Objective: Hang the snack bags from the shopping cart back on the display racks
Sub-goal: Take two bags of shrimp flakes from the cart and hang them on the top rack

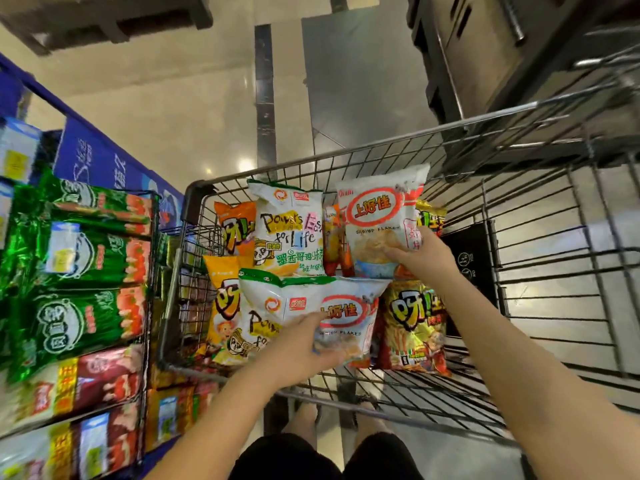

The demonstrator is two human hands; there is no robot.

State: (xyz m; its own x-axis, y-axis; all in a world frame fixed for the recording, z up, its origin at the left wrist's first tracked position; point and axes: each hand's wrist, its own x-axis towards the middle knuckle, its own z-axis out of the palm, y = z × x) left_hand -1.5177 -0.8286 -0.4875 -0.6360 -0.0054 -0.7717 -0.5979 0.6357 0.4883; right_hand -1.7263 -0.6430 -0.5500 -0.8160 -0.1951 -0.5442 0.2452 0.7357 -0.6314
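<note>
Head view — left hand grips near bag, right hand far bag.

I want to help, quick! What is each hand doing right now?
Left hand: grips the nearer shrimp flakes bag.
Right hand: grips the farther shrimp flakes bag.

Both arms bare, reaching forward from the near edge. Left forearm enters near centre-left and angles far and right. Left hand is back-up, index finger stretched over the near shrimp-flakes bag, thumb curled at its near edge: pinch grip. Right forearm enters from the near right, reaching farther and angling left. Right hand grips the far shrimp-flakes bag at its near right corner, thumb across the front. Hands apart.
</note>
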